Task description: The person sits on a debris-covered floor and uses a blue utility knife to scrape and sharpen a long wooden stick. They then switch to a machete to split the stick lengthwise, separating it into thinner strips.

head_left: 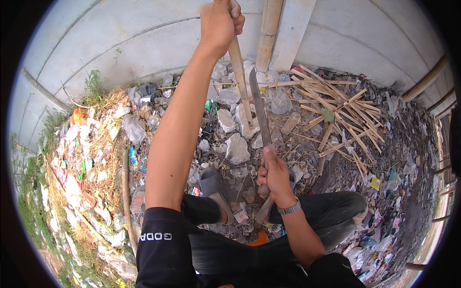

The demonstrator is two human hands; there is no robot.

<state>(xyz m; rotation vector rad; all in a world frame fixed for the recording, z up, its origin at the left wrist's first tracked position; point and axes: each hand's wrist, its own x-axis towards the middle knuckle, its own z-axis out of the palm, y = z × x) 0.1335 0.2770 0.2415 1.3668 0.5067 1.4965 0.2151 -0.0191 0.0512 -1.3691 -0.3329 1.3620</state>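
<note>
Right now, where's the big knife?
In the head view, the machete is a little right of centre, gripped in the right hand, just right of the bamboo strip.

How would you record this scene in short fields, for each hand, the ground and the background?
Left hand: grips the upper part of a long, flat, tan bamboo-like strip
Right hand: holds a long-bladed metal knife, tip pointing away from the person
Right wrist: silver-coloured metal watch
Ground: rough white stones and scattered plastic litter
Pile: thin, tan, crossed slats, right of the knife
Background: grey panelled wall
</note>
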